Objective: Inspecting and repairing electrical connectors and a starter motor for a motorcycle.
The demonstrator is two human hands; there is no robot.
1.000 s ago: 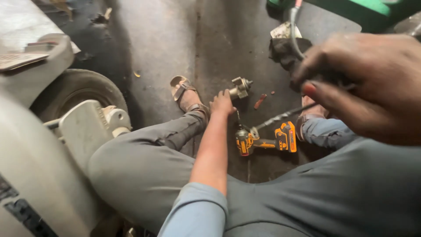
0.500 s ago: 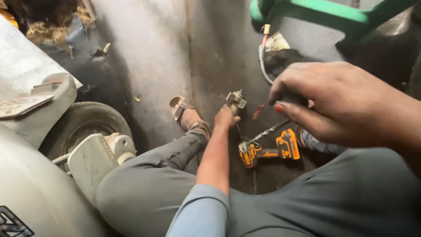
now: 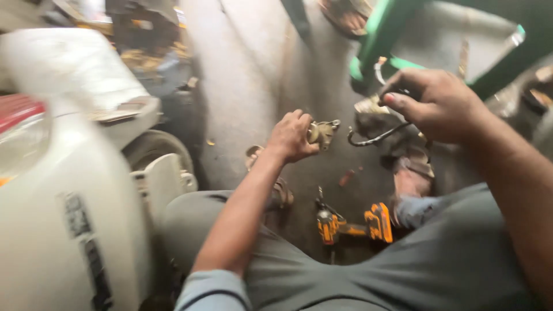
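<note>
Two hands raised above dusty concrete floor (image 3: 242, 103): left hand (image 3: 291, 137) closed around small brass-grey metal fitting (image 3: 322, 132), right hand (image 3: 435, 103) pinching thin curved black cable (image 3: 374, 138). Fitting just left of cable's hooked end, nearer left hand, close but apart.

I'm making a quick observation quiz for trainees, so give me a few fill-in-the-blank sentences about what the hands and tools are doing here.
1. The left hand holds a small ____ part above the floor.
2. The right hand grips a thin black ____ that curves down from it.
3. The power drill lying on the floor between the legs is black and ____.
4. The frame above the right hand is painted ____.

Missing words: metal; hose; orange; green
</note>
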